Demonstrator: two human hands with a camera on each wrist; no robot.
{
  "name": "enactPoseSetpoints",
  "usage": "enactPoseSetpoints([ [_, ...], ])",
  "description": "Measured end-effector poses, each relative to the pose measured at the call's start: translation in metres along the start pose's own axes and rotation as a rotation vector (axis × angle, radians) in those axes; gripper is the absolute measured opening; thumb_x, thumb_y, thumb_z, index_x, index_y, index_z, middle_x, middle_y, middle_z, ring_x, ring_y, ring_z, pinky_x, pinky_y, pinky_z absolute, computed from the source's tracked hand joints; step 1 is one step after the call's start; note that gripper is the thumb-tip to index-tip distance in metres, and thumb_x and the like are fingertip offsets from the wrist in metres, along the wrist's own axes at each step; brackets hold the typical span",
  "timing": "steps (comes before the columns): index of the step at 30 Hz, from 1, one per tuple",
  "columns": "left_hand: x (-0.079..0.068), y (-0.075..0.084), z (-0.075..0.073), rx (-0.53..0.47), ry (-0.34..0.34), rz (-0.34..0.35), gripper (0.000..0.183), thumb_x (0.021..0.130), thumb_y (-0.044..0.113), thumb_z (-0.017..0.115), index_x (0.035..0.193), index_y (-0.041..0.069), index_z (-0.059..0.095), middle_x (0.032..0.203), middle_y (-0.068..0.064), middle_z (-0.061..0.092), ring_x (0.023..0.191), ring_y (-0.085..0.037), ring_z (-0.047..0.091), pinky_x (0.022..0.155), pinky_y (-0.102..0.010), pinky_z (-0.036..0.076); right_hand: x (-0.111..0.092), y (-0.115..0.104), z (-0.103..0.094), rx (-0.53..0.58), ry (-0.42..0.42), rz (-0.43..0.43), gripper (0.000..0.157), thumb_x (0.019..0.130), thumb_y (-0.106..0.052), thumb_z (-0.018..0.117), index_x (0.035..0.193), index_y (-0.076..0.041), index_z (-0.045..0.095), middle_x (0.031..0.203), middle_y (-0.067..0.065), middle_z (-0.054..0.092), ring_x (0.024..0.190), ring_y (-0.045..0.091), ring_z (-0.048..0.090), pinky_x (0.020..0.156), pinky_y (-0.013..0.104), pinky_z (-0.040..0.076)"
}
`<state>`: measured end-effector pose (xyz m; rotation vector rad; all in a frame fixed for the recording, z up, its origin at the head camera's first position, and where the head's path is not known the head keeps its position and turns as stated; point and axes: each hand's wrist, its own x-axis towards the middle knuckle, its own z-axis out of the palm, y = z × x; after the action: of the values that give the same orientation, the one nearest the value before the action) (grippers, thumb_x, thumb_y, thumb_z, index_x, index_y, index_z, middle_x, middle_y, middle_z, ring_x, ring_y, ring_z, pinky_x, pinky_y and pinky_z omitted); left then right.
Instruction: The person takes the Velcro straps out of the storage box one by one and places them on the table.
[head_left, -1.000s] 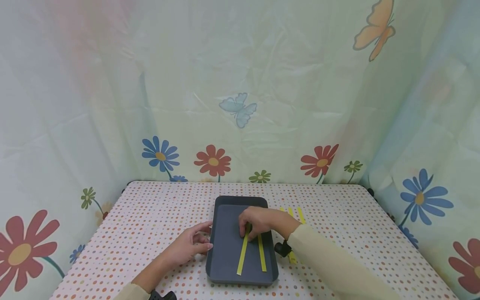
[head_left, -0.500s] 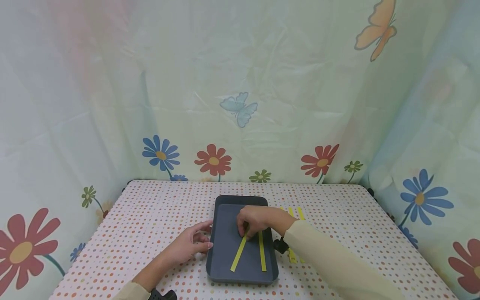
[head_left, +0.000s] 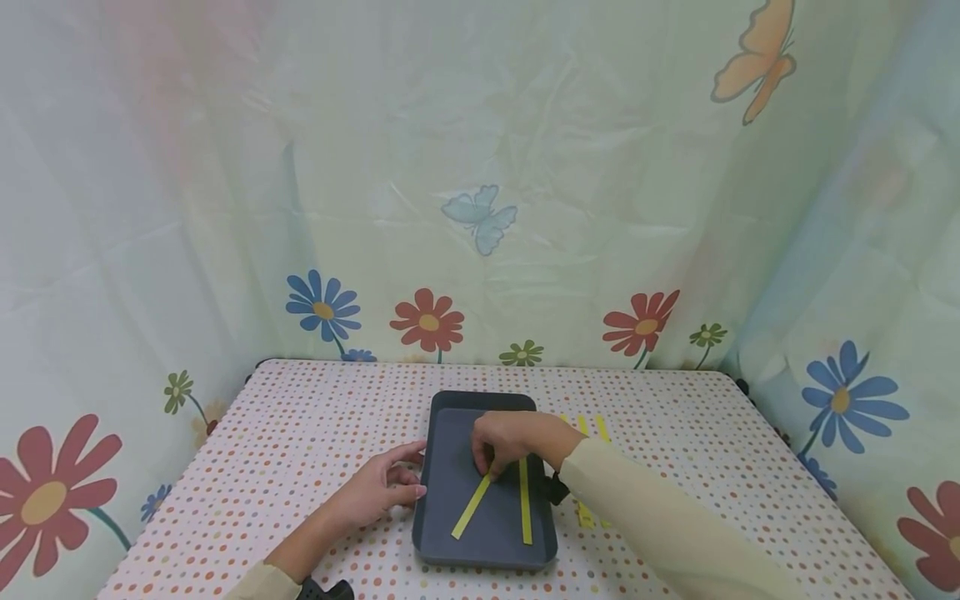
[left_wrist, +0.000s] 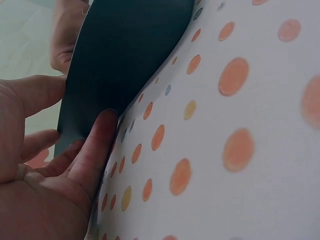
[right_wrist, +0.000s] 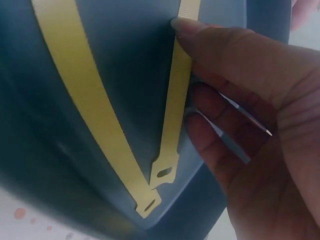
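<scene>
A dark grey rectangular tray (head_left: pixel 450 542) stands on the dotted table. Inside it lie two yellow hook-and-loop cable ties with slotted heads. My right hand (head_left: pixel 504 442) pinches the left cable tie (head_left: pixel 470 508), which slants with its near end to the left. In the right wrist view my thumb (right_wrist: pixel 215 47) lies on that strap and the fingertips are at its edge. The other cable tie (head_left: pixel 526 508) lies along the tray's right side; the two slotted heads sit close together. My left hand (head_left: pixel 378 493) touches the tray's left outer wall (left_wrist: pixel 120 55) with loosely bent fingers.
Several more yellow cable ties (head_left: pixel 603 428) lie on the table right of the tray, partly hidden under the right forearm and sleeve (head_left: pixel 645 508). A flowered curtain (head_left: pixel 480 308) hangs behind the table and along both sides.
The near end of the pinched cable tie has swung left, so it slants more. My right hand has shifted slightly left. My left hand and the tray stay in place.
</scene>
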<state>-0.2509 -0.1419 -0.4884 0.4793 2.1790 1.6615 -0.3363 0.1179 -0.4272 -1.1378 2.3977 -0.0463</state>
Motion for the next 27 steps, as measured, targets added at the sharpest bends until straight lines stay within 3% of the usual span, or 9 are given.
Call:
enactPoseSetpoints([
  [8, 0.000, 0.000, 0.000, 0.004, 0.003, 0.004, 0.072, 0.097, 0.014, 0.071, 0.158, 0.004, 0.036, 0.145, -0.020, 0.052, 0.100, -0.019, 0.065, 0.080, -0.029, 0.058, 0.002, 0.000, 0.000, 0.000, 0.002, -0.008, 0.012, 0.083, -0.015, 0.087, 0.079, -0.022, 0.078, 0.079, -0.018, 0.067, 0.073, -0.003, 0.060, 0.071, 0.017, 0.051],
  [15, 0.000, 0.000, 0.000, -0.001, -0.009, 0.011, 0.072, 0.097, 0.014, 0.071, 0.159, 0.003, 0.034, 0.146, -0.022, 0.051, 0.101, -0.019, 0.065, 0.080, -0.029, 0.058, 0.004, -0.001, 0.001, 0.067, 0.020, -0.017, 0.014, 0.083, -0.014, 0.086, 0.076, -0.021, 0.077, 0.075, -0.017, 0.067, 0.071, -0.002, 0.060, 0.069, 0.018, 0.051],
  [23, 0.000, -0.002, 0.000, -0.009, -0.015, 0.007, 0.071, 0.098, 0.014, 0.070, 0.159, 0.004, 0.034, 0.146, -0.021, 0.051, 0.101, -0.019, 0.066, 0.081, -0.029, 0.059, 0.006, -0.008, 0.001, 0.072, 0.058, -0.068, 0.012, 0.083, -0.014, 0.087, 0.077, -0.021, 0.078, 0.073, -0.017, 0.067, 0.069, -0.003, 0.059, 0.068, 0.015, 0.051],
  [27, 0.000, -0.001, 0.000, -0.011, -0.014, 0.005, 0.071, 0.098, 0.015, 0.070, 0.159, 0.005, 0.034, 0.147, -0.021, 0.051, 0.102, -0.020, 0.066, 0.081, -0.030, 0.059, 0.005, -0.012, -0.001, 0.069, 0.059, -0.046, 0.013, 0.083, -0.014, 0.086, 0.075, -0.021, 0.078, 0.072, -0.017, 0.067, 0.067, -0.002, 0.058, 0.067, 0.016, 0.050],
])
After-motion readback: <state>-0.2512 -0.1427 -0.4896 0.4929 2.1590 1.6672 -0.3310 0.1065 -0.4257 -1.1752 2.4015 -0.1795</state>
